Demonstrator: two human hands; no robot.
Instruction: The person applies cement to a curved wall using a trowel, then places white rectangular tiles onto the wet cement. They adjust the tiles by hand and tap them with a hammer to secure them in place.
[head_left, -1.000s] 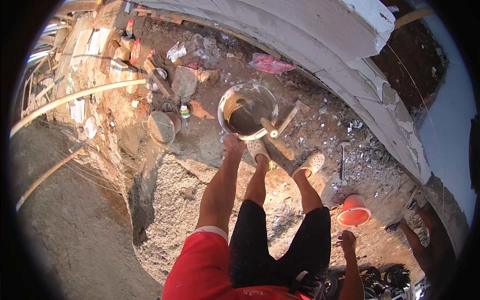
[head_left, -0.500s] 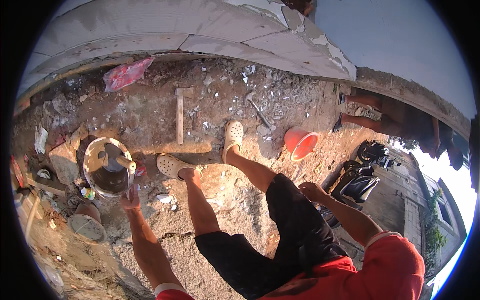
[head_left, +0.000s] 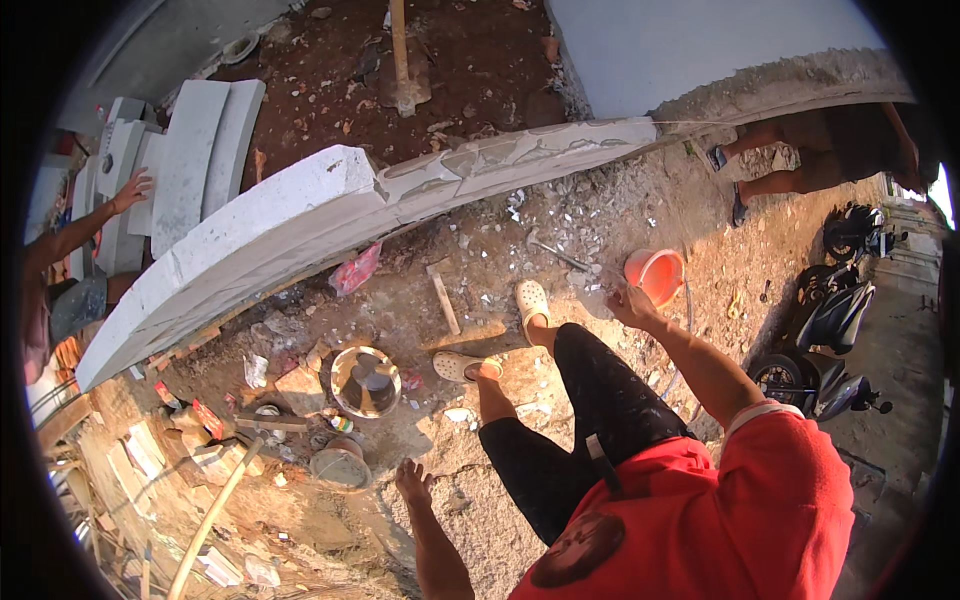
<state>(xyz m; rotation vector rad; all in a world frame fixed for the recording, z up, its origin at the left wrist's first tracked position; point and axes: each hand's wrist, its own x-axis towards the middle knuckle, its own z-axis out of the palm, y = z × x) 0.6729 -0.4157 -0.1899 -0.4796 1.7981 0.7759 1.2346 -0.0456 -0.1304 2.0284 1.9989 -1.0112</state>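
Bare hands (head_left: 632, 305) — right near round-rimmed orange bucket (head_left: 656, 272)

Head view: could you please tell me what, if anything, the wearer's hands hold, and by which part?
The left hand holds nothing; the right hand overlaps the red bucket in view, with no hold visible.

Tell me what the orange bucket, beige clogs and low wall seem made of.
Orange bucket: probably plastic, from its smooth, even colour.
Beige clogs: likely moulded foam or rubber, matte with round holes.
Low wall: seemingly concrete blocks, rough, with patchy grey joints.
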